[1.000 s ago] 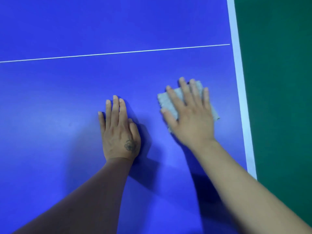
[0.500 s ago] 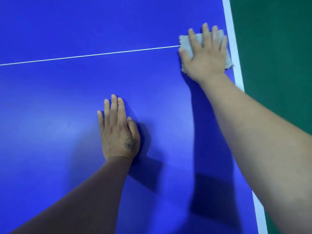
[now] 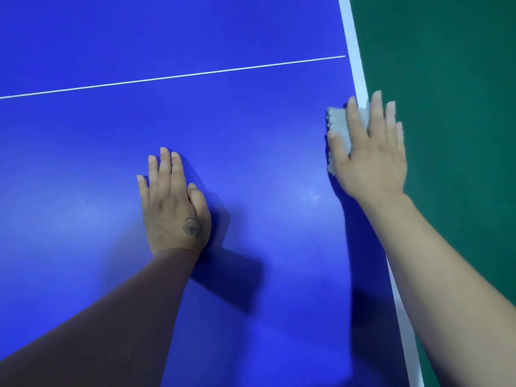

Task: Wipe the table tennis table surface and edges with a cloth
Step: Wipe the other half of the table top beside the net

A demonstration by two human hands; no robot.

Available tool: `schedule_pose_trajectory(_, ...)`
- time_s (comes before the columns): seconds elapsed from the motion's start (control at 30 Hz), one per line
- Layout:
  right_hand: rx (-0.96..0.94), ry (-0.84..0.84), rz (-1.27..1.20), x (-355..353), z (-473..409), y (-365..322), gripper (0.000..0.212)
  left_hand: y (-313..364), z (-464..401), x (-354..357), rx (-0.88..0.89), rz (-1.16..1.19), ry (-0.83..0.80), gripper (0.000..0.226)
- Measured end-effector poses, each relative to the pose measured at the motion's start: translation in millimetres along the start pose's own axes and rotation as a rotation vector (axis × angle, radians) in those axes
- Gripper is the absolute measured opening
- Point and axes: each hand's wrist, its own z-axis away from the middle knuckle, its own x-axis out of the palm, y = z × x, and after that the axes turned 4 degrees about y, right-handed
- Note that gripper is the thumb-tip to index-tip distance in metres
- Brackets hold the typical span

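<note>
Near the bottom, two bare arms reach out over the blue table tennis desk (image 3: pixel 251 129). The left arm is in shadow and looks dark. The left hand (image 3: pixel 174 203) lies flat on the blue top, palm down, with its fingers stretched out and close together. Its grip holds nothing. A small flower tattoo (image 3: pixel 192 227) sits on the back of this hand, near the thumb.

To the right and a bit farther away, the right hand (image 3: pixel 370 152) presses flat on a pale grey cloth (image 3: pixel 339 127). Its fingers are spread out, so this grip is not closed around the cloth; it just pushes down on it. The cloth lies at the right edge of the desk, on the white edge stripe (image 3: pixel 352 46). Some fingertips reach past the edge, over the green floor (image 3: pixel 446 65).

Farther away, a thin white line (image 3: pixel 178 76) runs across the blue top from left to right and meets the edge stripe.
</note>
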Motion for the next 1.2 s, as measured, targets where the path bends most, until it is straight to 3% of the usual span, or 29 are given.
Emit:
schedule_pose_trajectory(0.13,0.048,0.013,0.003,7.8,-39.3,-22.7,0.072,0.2,-0.7,0.2,0.009,-0.016,0.017,0.069)
schedule_pose_trajectory(0.23,-0.026,0.015,0.041,14.0,-42.1,-49.7,0.073,0.0,0.2,0.3,0.020,-0.010,0.037,0.069)
schedule_pose_trajectory(0.43,-0.248,0.046,0.016,18.4,48.0,-65.4,0.066,0.3,2.7,1.5,0.042,-0.010,0.062,0.067)
schedule_pose_trajectory(0.6,-0.096,0.035,0.097,2.7,109.9,-6.9,0.068,1.6,4.0,0.4,0.046,-0.010,0.066,0.066)
schedule_pose_trajectory(0.73,0.048,0.030,0.028,-1.5,87.9,16.0,0.068,3.7,5.2,-4.8,0.036,-0.012,0.047,0.068)
schedule_pose_trajectory(0.87,0.049,0.022,0.050,5.5,54.0,-1.6,0.070,6.8,8.6,-9.0,0.068,-0.009,0.043,0.060)
schedule_pose_trajectory(1.07,-0.178,0.051,0.039,10.0,104.9,-31.2,0.067,9.8,15.8,-15.9,0.075,0.021,-0.002,0.054)
schedule_pose_trajectory(1.2,-0.236,0.013,0.018,2.5,182.4,-21.7,0.063,41.2,75.0,-39.2,0.137,0.101,0.049,0.057)
